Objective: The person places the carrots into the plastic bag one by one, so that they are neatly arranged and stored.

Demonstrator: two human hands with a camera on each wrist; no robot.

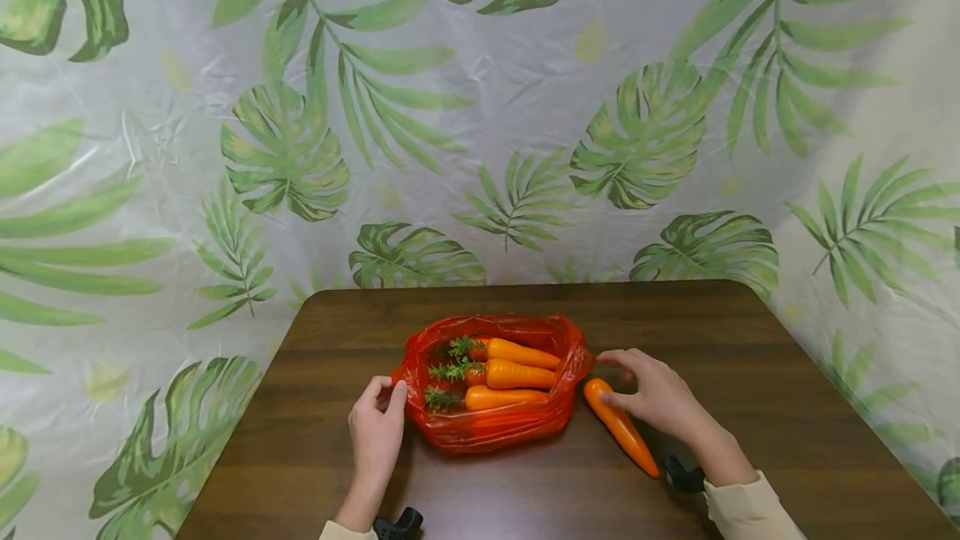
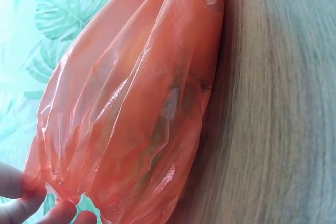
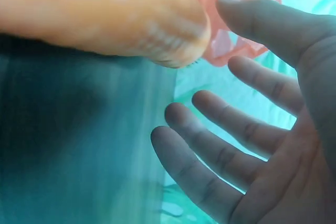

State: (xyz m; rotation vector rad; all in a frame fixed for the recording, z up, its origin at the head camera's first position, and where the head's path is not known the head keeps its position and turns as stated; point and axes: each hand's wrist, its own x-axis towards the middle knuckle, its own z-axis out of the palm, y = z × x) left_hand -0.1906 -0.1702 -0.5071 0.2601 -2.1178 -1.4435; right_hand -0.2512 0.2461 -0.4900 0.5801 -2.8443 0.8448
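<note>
A red plastic bag (image 1: 498, 433) lies wide-mouthed on the table, with several orange carrots (image 1: 521, 373) inside, their green tops toward the left. At the bag's left end, my left hand (image 1: 377, 426) pinches the gathered film between thumb and fingers; the left wrist view shows the bag's stretched side (image 2: 126, 93) beside those fingers. One loose carrot (image 1: 621, 427) rests outside, slanting just right of the bag. Over its thick end hovers my right hand (image 1: 660, 390), thumb and fingers spread apart and fingertips near the bag's right rim. In the right wrist view nothing sits between those fingers.
The dark wooden table (image 1: 315, 473) has rounded far corners. Right behind it hangs a leaf-patterned sheet (image 1: 525, 157). Black wrist bands (image 1: 399, 523) sit at both wrists, low over the tabletop.
</note>
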